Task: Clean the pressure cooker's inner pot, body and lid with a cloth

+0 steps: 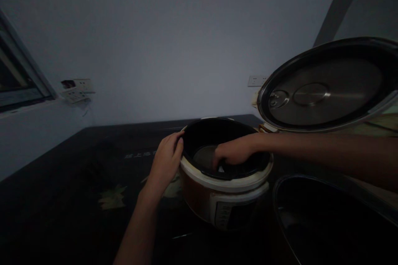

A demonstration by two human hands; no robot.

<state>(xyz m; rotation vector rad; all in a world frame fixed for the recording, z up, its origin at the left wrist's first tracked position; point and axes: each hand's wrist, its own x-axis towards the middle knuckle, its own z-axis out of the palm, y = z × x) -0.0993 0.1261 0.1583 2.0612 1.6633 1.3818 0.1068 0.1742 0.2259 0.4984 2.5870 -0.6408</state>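
A rice cooker [199,194] with a white rim and brown body stands on the dark table, its lid [342,87] raised to the right. My left hand [168,155] grips the rim on the left side, fingers over the edge. Reaching in from the right, my right hand [233,153] is down inside the dark cooker cavity. Its fingers are curled and slightly blurred, near a round greyish plate [203,156] at the bottom. A small pale bit shows under the fingers; what they hold is too dark to make out.
A large dark inner pot [329,223] sits at the lower right, close to the cooker. The black table [77,165] bears a leaf-like print and pale lettering. Wall sockets [256,80] are behind, and a window [21,70] is at left.
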